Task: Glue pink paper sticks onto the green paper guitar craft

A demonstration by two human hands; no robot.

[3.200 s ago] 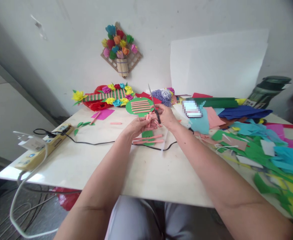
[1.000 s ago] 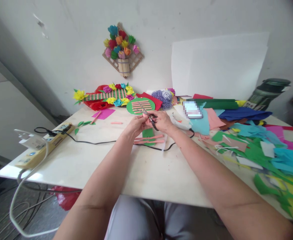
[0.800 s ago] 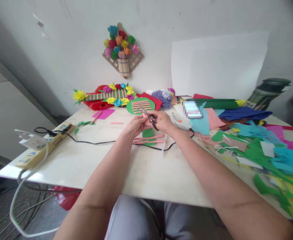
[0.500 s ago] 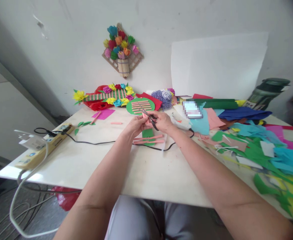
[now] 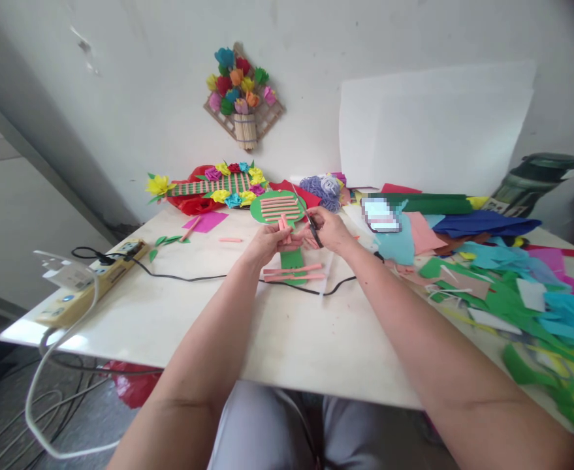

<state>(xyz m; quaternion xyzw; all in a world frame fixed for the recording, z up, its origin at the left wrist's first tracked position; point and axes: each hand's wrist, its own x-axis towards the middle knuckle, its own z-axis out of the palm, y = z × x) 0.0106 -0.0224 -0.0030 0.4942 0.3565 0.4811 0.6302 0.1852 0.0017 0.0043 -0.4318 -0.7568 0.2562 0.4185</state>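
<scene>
My left hand (image 5: pixel 270 240) is closed round a few short pink paper sticks (image 5: pixel 283 225) that stand up from its fingers. In my right hand (image 5: pixel 332 230) is a pair of scissors (image 5: pixel 313 227), the blades pointing up and away to the left, clear of the sticks. Just beyond the hands lies a green oval piece (image 5: pixel 256 208) with a row of pink sticks across it. Its green strip (image 5: pixel 292 260) runs toward me beneath the hands, partly hidden. Two longer pink sticks (image 5: pixel 294 269) lie across the strip's near end.
A guitar-shaped paper craft (image 5: pixel 193 188) with flowers lies at the back left. A power strip (image 5: pixel 93 281) sits at left, its black cable (image 5: pixel 183 280) crossing the table. Paper scraps (image 5: pixel 492 281), a phone (image 5: pixel 382 214) and a dark bottle (image 5: pixel 526 186) are at right.
My right hand has drawn the scissors back to the right, away from the pink sticks. The blades now point more upward. My left hand still holds the sticks.
</scene>
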